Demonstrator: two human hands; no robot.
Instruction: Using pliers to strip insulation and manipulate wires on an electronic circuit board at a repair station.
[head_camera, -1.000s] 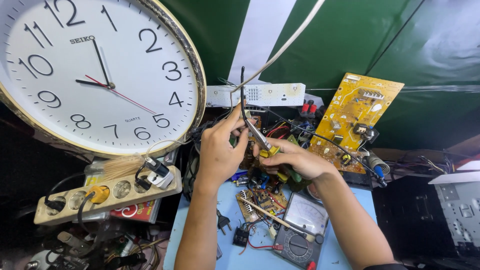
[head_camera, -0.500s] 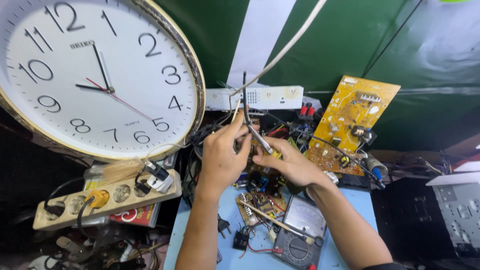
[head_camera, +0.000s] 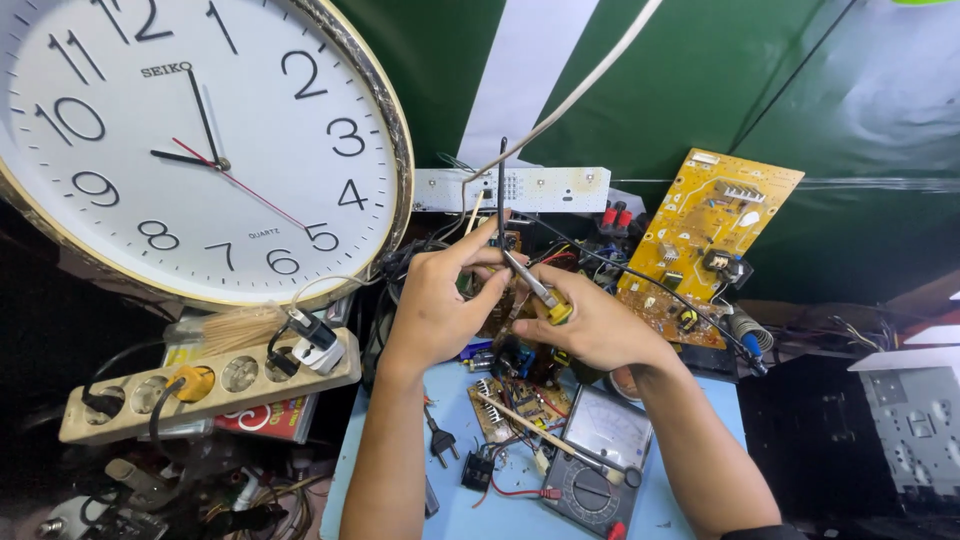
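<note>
My left hand (head_camera: 440, 305) is raised over the bench and pinches a small dark circuit board (head_camera: 508, 243) between thumb and fingers. A thin black rod (head_camera: 501, 185) rises straight up from that spot. My right hand (head_camera: 600, 328) grips a tool with a yellow-and-black handle (head_camera: 557, 311). Its metal shaft (head_camera: 525, 275) slants up and left, and its tip meets the small board at my left fingertips. The two hands are close together, almost touching.
A big white wall clock (head_camera: 180, 130) leans at the left above a beige power strip (head_camera: 200, 385). A yellow circuit board (head_camera: 705, 245) stands at the right, near a soldering iron in a coil stand (head_camera: 745, 335). A multimeter (head_camera: 600, 460), a loose board (head_camera: 515, 405) and a plug lie on the blue table (head_camera: 390, 490).
Both hands have stayed nearly in place, with the tool tip still at the small board. The clock's red second hand has advanced.
</note>
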